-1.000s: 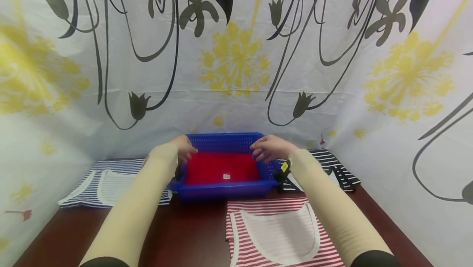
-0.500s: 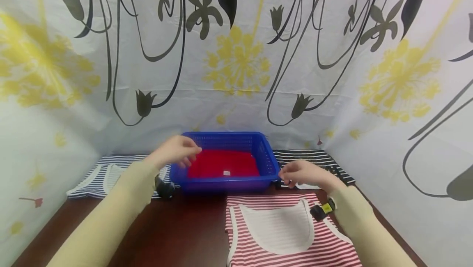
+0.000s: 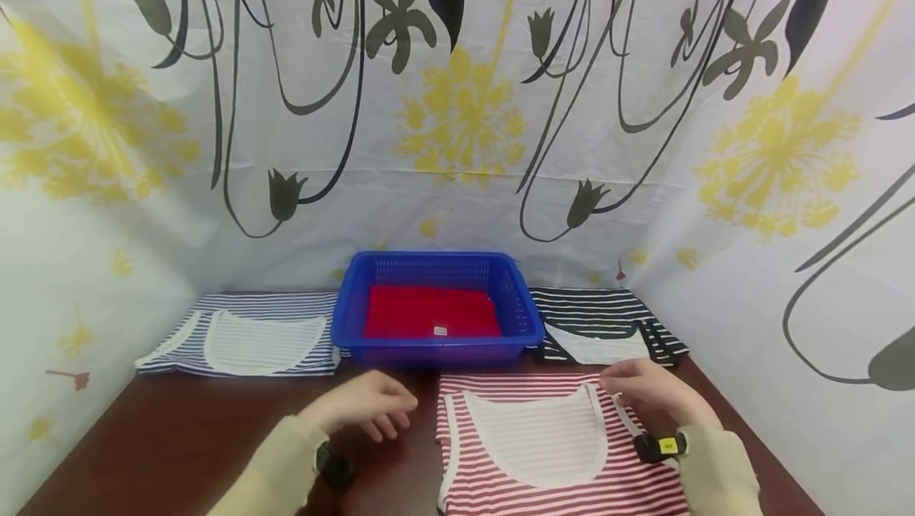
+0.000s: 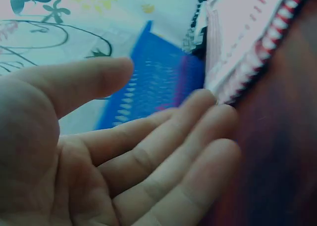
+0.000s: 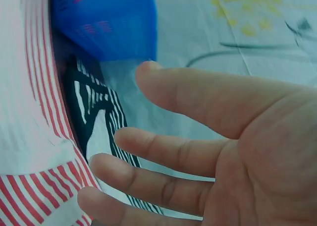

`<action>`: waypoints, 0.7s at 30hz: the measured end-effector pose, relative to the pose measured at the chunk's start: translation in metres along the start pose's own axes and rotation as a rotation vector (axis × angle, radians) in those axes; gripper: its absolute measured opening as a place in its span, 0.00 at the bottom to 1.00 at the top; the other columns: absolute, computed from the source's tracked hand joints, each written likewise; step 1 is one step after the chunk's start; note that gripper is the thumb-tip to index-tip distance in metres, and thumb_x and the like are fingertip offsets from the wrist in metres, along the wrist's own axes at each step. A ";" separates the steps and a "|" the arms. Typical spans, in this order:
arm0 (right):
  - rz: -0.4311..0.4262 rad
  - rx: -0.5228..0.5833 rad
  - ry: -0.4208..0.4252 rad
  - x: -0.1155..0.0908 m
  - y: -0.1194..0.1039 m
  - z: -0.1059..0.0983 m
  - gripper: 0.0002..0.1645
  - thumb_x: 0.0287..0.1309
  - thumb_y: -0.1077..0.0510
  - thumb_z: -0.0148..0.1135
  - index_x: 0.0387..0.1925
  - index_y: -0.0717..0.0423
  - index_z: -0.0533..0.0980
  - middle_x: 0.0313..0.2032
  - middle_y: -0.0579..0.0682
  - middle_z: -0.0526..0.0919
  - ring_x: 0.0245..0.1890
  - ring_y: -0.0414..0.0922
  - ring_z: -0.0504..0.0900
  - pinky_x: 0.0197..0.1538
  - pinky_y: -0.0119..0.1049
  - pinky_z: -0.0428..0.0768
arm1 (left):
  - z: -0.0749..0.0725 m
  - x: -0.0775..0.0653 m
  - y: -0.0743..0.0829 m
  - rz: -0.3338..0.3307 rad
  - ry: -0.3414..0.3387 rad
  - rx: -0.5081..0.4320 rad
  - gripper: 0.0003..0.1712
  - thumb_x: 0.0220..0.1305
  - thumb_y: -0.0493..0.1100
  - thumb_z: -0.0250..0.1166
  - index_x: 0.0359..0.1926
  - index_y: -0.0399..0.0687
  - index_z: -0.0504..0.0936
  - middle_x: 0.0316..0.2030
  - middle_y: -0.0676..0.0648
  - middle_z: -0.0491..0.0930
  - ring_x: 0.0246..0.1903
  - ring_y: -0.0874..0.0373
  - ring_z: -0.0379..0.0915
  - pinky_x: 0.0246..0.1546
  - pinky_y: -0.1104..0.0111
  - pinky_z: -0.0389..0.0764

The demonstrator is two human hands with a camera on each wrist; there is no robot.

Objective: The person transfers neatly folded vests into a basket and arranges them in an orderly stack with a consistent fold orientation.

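A red-and-white striped tank top (image 3: 543,437) lies flat at the front of the table, its scooped neck toward the back. My left hand (image 3: 368,405) hovers over bare table just left of it, holding nothing; in the left wrist view the fingers (image 4: 163,161) are loosely extended and the thumb stands apart. Above the top's right shoulder is my right hand (image 3: 658,389), likewise holding nothing, with relaxed fingers (image 5: 158,181) in the right wrist view. Whether it touches the cloth I cannot tell. Behind the top stands a blue plastic basket (image 3: 436,353) with a folded red garment (image 3: 432,311) inside.
A blue-and-white striped top (image 3: 264,337) lies left of the basket, and a black-and-white striped one (image 3: 593,325) lies right of it. The dark reddish-brown table (image 3: 193,429) is walled in by a flower-patterned curtain (image 3: 457,214) at the back and sides.
Both hands have drawn back from the basket toward the front, the right one ahead of the left. The red garment stays in the basket, and the striped tops have not moved.
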State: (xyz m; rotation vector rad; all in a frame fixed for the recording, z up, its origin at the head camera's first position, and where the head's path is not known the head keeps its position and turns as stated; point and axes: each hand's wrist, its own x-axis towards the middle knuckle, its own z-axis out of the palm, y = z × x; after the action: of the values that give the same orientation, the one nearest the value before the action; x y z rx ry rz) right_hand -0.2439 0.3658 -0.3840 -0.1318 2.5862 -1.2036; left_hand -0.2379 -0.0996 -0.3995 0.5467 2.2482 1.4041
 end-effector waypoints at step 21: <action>0.241 -0.056 0.049 0.006 0.041 -0.018 0.32 0.57 0.53 0.66 0.50 0.79 0.72 0.43 0.65 0.81 0.43 0.55 0.82 0.47 0.54 0.79 | 0.042 0.033 -0.022 -0.084 -0.061 -0.083 0.18 0.65 0.50 0.63 0.38 0.38 0.85 0.26 0.44 0.84 0.22 0.55 0.80 0.22 0.62 0.83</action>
State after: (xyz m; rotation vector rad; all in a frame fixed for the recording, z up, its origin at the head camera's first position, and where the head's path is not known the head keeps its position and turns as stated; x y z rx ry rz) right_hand -0.2538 0.4045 -0.4059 0.1953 2.5877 -1.0609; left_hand -0.2447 -0.0603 -0.4408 0.4558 2.1292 1.4123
